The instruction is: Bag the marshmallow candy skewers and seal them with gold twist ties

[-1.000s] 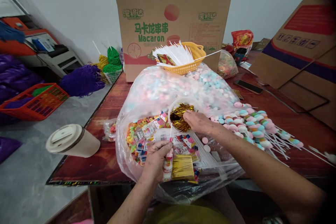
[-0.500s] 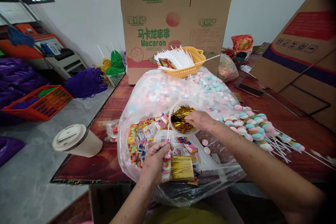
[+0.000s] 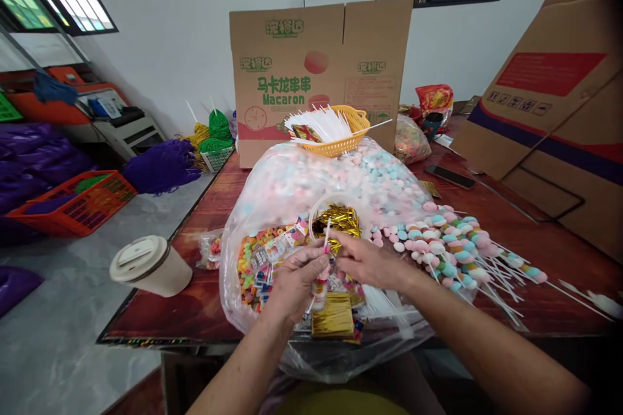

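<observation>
My left hand is closed on the neck of a small printed candy bag. A white stick sticks up out of its gathered top. Against that neck, from the right, comes my right hand, its index finger stretched toward the stick and the others curled. Whatever its fingers pinch is too small to make out. Just behind the hands stands a clear round tub holding gold twist ties. A flat bundle of gold ties lies below the hands.
Around the hands spreads a big clear bag of pastel candies, with ring-shaped candies at its left. Candy skewers are piled right. A yellow basket of white sticks sits behind, before a carton. A lidded cup stands left.
My right hand has left the tub of gold ties and come down to the bag's neck beside my left hand. The left hand has risen slightly with the bag. The view has tilted up.
</observation>
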`<action>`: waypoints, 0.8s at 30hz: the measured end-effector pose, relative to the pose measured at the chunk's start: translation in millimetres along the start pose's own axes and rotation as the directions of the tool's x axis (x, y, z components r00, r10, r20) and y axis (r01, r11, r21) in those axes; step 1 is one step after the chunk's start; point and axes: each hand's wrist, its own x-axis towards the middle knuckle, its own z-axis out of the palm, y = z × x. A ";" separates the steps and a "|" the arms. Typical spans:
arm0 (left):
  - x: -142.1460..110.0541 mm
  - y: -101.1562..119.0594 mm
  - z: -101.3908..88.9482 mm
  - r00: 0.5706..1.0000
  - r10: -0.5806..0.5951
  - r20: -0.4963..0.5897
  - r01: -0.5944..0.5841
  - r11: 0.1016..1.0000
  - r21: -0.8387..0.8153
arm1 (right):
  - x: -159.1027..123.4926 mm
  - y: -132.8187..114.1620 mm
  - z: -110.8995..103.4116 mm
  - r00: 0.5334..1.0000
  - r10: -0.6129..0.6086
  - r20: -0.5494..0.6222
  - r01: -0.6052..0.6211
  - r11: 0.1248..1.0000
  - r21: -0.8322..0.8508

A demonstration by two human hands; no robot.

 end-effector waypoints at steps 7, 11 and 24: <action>-5.5 -8.0 15.4 0.998 -0.053 0.025 0.055 0.996 -0.068 | -42.7 6.3 25.0 0.936 -0.012 -0.351 -0.012 0.998 -0.067; -11.2 -11.8 20.5 0.998 -0.062 -0.002 0.062 0.997 -0.049 | -63.0 -14.7 16.1 0.852 -0.168 -0.495 0.158 0.985 -0.062; -42.3 -33.4 11.9 0.981 -0.081 0.176 0.066 0.994 0.091 | -60.0 -18.6 44.4 0.938 -0.115 -0.326 0.045 0.976 -0.215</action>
